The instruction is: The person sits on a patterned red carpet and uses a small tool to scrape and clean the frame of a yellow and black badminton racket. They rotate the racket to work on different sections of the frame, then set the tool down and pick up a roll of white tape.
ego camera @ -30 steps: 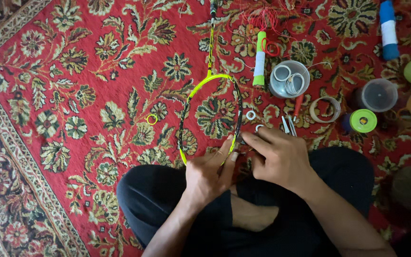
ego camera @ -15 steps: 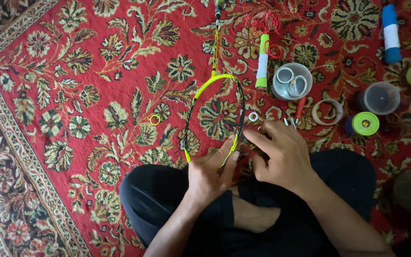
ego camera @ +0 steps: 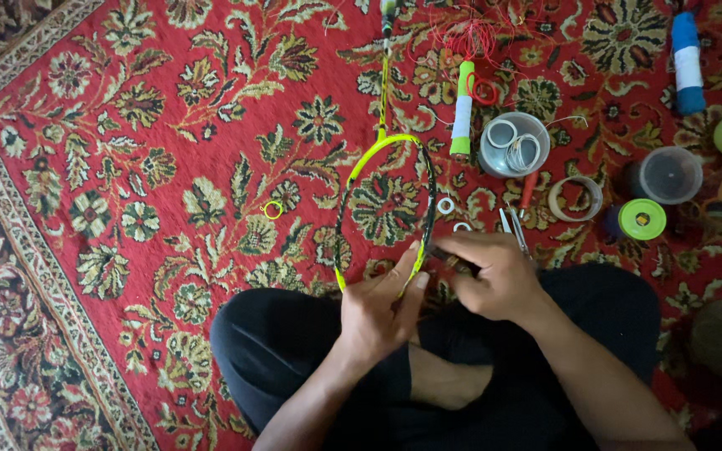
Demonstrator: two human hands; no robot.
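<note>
A yellow-and-black badminton racket frame (ego camera: 356, 178) with no strings lies on the red patterned carpet, head toward me, shaft pointing away. My left hand (ego camera: 378, 313) holds the near rim of the head, fingers stretched along it. My right hand (ego camera: 490, 276) grips the near right part of the rim, and a small dark tool seems to be pinched in its fingers. I sit cross-legged in black trousers, and both hands hover just above my knees.
Right of the racket lie a green-and-white grip roll (ego camera: 462, 108), a clear tub (ego camera: 514, 144) with tape rolls, red string (ego camera: 471, 38), scissors (ego camera: 513, 225), a tape ring (ego camera: 574, 199), a green-lidded spool (ego camera: 641, 219), a plastic cup (ego camera: 668, 174) and a blue-and-white roll (ego camera: 687, 63). A small yellow ring (ego camera: 272, 209) lies left.
My right hand has closed in lower over the near rim. My left hand's fingers have straightened along the frame. The racket has stayed in place.
</note>
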